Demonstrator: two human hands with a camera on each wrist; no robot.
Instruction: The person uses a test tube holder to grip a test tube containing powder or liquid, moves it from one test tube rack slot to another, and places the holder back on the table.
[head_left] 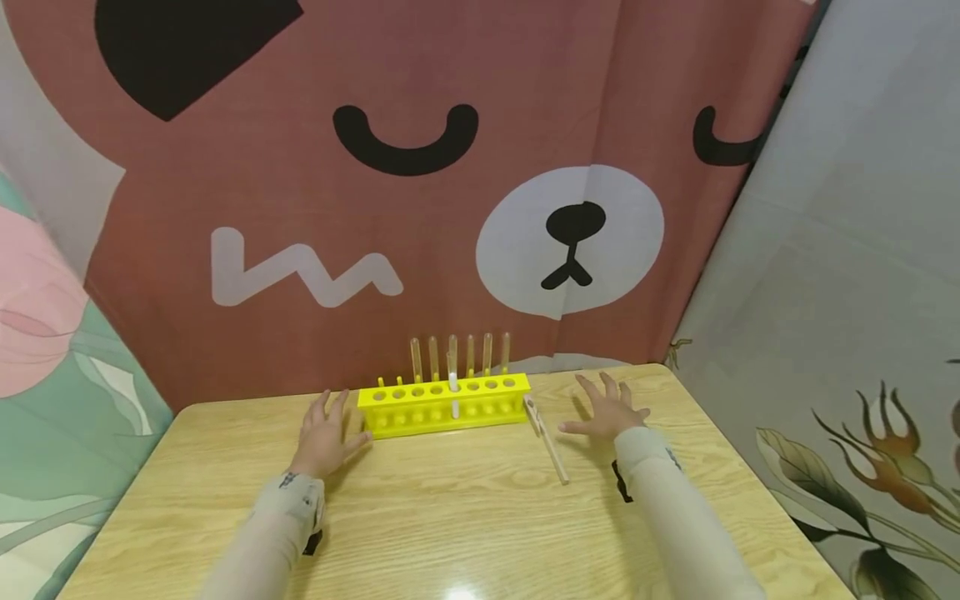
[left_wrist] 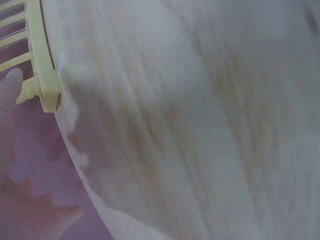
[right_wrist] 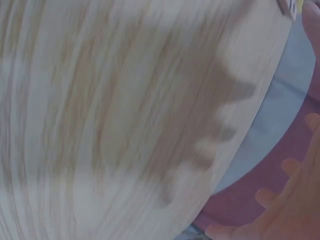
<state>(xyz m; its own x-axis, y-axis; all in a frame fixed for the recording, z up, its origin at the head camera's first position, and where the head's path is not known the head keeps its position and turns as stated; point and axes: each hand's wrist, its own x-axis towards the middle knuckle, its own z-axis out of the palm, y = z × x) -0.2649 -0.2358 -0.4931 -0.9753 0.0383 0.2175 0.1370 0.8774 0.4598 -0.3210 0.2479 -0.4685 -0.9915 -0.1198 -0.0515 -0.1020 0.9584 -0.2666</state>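
A yellow test tube rack (head_left: pixel 397 423) stands at the table's back edge. Several clear test tubes (head_left: pixel 416 357) rise in a row along its rear. One narrow white object (head_left: pixel 453 382) sits in a hole near the rack's middle; I cannot tell what it is. By the rack's left end is my left hand (head_left: pixel 321 443), fingers spread, thumb close to the corner; contact is unclear. My right hand (head_left: pixel 606 414) is spread over the table on the right, holding nothing. Between it and the rack lies a wooden test tube clamp (head_left: pixel 551 447), its head beside the rack's right end.
The wood-grain table (head_left: pixel 442 517) has rounded back corners. Behind it hangs a reddish-brown curtain (head_left: pixel 420 217) with a cartoon bear face. A pale floral cloth (head_left: pixel 840 292) hangs along the right, and a green and pink one (head_left: pixel 45 400) on the left.
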